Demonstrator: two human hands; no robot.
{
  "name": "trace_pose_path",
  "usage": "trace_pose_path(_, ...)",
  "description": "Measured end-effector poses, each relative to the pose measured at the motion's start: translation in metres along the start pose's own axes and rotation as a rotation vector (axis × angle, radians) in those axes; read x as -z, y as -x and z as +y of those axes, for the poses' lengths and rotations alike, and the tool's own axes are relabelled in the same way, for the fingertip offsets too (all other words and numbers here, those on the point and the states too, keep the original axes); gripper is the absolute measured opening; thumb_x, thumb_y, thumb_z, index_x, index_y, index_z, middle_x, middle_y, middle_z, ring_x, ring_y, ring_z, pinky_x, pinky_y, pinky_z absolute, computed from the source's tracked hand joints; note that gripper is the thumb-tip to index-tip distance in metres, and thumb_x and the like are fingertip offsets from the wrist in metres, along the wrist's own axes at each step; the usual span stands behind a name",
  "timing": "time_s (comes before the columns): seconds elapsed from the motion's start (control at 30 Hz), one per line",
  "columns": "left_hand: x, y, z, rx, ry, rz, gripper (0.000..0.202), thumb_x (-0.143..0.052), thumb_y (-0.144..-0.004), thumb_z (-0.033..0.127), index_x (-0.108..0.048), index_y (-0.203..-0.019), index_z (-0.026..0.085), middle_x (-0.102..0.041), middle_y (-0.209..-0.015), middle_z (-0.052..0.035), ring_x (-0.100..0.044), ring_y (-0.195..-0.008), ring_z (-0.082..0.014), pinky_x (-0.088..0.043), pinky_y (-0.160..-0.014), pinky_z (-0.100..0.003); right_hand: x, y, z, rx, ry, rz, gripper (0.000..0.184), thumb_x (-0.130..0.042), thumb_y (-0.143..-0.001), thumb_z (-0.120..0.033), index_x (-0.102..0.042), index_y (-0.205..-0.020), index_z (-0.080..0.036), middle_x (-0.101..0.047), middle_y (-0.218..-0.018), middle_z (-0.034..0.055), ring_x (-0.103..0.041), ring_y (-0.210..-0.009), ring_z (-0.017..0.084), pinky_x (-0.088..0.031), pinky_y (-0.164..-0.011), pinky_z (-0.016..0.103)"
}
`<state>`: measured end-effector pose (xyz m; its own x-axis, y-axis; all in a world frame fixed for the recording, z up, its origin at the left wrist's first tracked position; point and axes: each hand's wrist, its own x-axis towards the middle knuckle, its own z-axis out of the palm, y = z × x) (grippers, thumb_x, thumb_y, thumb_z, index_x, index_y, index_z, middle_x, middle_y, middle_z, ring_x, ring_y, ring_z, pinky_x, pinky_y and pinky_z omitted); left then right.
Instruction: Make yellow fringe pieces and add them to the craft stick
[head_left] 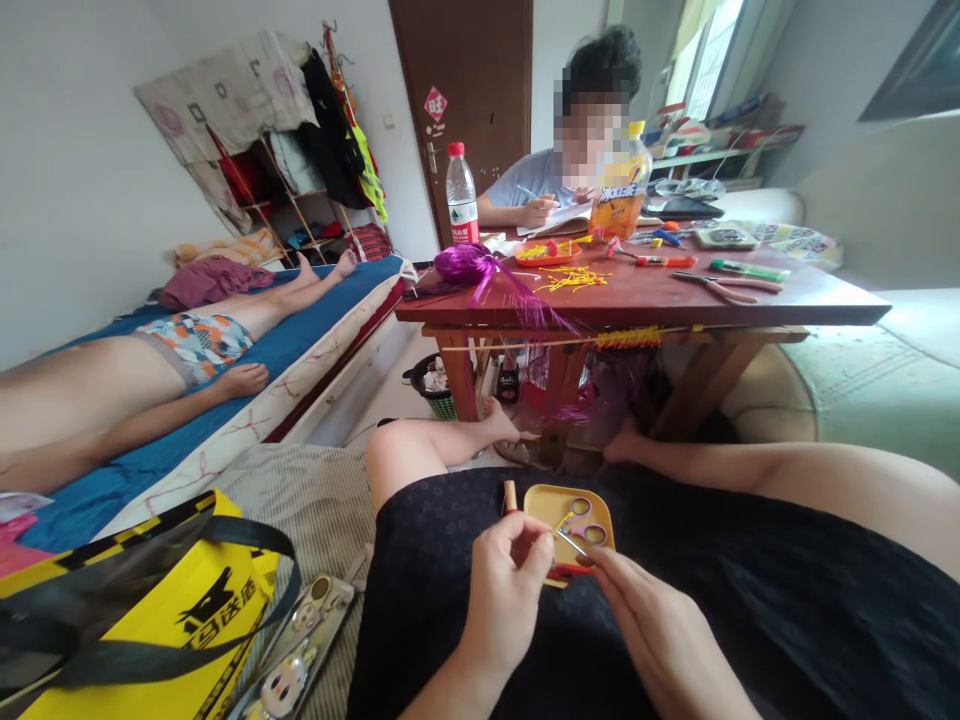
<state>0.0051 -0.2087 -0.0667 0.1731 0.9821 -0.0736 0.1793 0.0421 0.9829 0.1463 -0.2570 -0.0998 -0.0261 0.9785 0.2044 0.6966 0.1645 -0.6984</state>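
Over my lap, my left hand point(514, 570) is closed in a pinch, with a thin yellow strand point(561, 522) at its fingertips. My right hand point(649, 600) is closed on a slim silver tool point(574, 545), its tip pointing at the left fingertips. The tool's exact kind does not show. Below both hands, a shallow yellow tray point(536, 495) rests on black cloth. Scissors with pinkish handles point(596, 534) lie in it, partly covered. Something red point(568, 570) shows at the tray's near side. A brown stick-like handle point(510, 497) pokes up beside the left fingers.
Ahead stands a table point(480, 315) with purple fringe point(469, 265), yellow stems point(574, 278), pliers point(727, 287) and bottles. A person point(525, 185) writes behind it. Another lies on the bed point(300, 340) at left. A yellow bag point(165, 610) sits near my left side.
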Motion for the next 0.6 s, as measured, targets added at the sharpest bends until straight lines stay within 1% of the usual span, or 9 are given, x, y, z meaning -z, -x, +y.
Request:
trace_pose_path(0.13, 0.001, 0.001, 0.003, -0.007, -0.039, -0.001, 0.016, -0.053, -0.076, 0.028, -0.057, -0.067, 0.015, -0.054, -0.058, 0.0016, -0.048, -0.052, -0.0100, -0.040, -0.049, -0.019, -0.001, 0.000, 0.002, 0.027, 0.010, 0.012, 0.030, -0.029, -0.089, -0.024, -0.058, -0.096, -0.022, -0.067, -0.097, 0.0064, -0.066, -0.082, 0.020, -0.052, -0.054, 0.022)
trace_pose_path(0.23, 0.001, 0.001, 0.002, -0.022, -0.081, 0.008, 0.015, -0.052, -0.077, 0.027, -0.058, -0.069, 0.016, -0.055, -0.060, 0.0009, -0.050, -0.055, -0.0113, -0.041, -0.052, -0.019, 0.000, 0.000, 0.004, 0.047, -0.019, -0.013, 0.029, -0.030, -0.090, -0.025, -0.058, -0.096, -0.023, -0.067, -0.095, 0.0064, -0.066, -0.080, 0.021, -0.050, -0.051, 0.022)
trace_pose_path(0.33, 0.002, 0.000, 0.002, -0.058, -0.143, 0.010, 0.015, -0.051, -0.078, 0.026, -0.059, -0.070, 0.016, -0.058, -0.063, -0.0004, -0.052, -0.057, -0.0123, -0.042, -0.054, -0.020, 0.001, -0.002, 0.002, -0.009, -0.115, -0.034, 0.028, -0.032, -0.089, -0.027, -0.059, -0.093, -0.024, -0.067, -0.090, 0.0056, -0.066, -0.075, 0.020, -0.050, -0.055, 0.023)
trace_pose_path(0.37, 0.002, 0.000, 0.002, -0.074, -0.179, 0.002, 0.015, -0.051, -0.078, 0.025, -0.060, -0.069, 0.016, -0.059, -0.064, -0.0009, -0.052, -0.057, -0.0123, -0.042, -0.054, -0.020, 0.001, -0.003, 0.000, -0.043, -0.183, -0.033, 0.026, -0.034, -0.089, -0.029, -0.060, -0.092, -0.024, -0.067, -0.088, 0.0052, -0.065, -0.074, 0.020, -0.049, -0.059, 0.024)
trace_pose_path(0.43, 0.001, 0.001, 0.003, -0.111, -0.260, -0.037, 0.014, -0.051, -0.077, 0.022, -0.061, -0.069, 0.016, -0.061, -0.066, -0.0017, -0.053, -0.057, -0.0125, -0.041, -0.055, -0.020, 0.001, -0.006, -0.005, -0.123, -0.416, -0.017, 0.023, -0.041, -0.087, -0.033, -0.060, -0.092, -0.023, -0.065, -0.082, 0.0041, -0.062, -0.073, 0.019, -0.048, -0.064, 0.025)
trace_pose_path(0.47, 0.000, 0.002, 0.004, -0.129, -0.294, -0.064, 0.014, -0.051, -0.077, 0.021, -0.061, -0.068, 0.017, -0.062, -0.066, -0.0019, -0.053, -0.058, -0.0127, -0.040, -0.055, -0.020, 0.001, -0.008, -0.007, -0.177, -0.572, -0.019, 0.022, -0.045, -0.085, -0.036, -0.060, -0.094, -0.022, -0.062, -0.076, 0.0028, -0.060, -0.068, 0.018, -0.047, -0.061, 0.024)
trace_pose_path(0.5, 0.000, 0.003, 0.004, -0.139, -0.316, -0.092, 0.014, -0.051, -0.077, 0.019, -0.062, -0.068, 0.017, -0.062, -0.066, -0.0018, -0.053, -0.057, -0.0127, -0.039, -0.055, -0.020, 0.001, -0.010, -0.009, -0.241, -0.737, -0.027, 0.025, -0.049, -0.083, -0.040, -0.059, -0.096, -0.021, -0.058, -0.068, 0.0007, -0.056, -0.059, 0.015, -0.044, -0.054, 0.022)
trace_pose_path(0.57, -0.002, 0.006, 0.006, -0.127, -0.300, -0.151, 0.016, -0.050, -0.077, 0.019, -0.062, -0.067, 0.016, -0.062, -0.063, -0.0015, -0.052, -0.057, -0.0126, -0.039, -0.055, -0.021, 0.000, -0.013, -0.013, -0.378, -1.024, -0.056, 0.031, -0.054, -0.080, -0.044, -0.058, -0.096, -0.018, -0.044, -0.055, -0.0046, -0.039, -0.044, 0.009, -0.030, -0.041, 0.017)
trace_pose_path(0.6, -0.003, 0.007, 0.007, -0.109, -0.266, -0.181, 0.017, -0.050, -0.078, 0.020, -0.063, -0.068, 0.016, -0.062, -0.063, -0.0016, -0.053, -0.058, -0.0126, -0.039, -0.056, -0.021, 0.000, -0.014, -0.014, -0.430, -1.122, -0.077, 0.032, -0.056, -0.079, -0.045, -0.058, -0.092, -0.016, -0.037, -0.053, -0.0064, -0.031, -0.042, 0.006, -0.022, -0.039, 0.016)
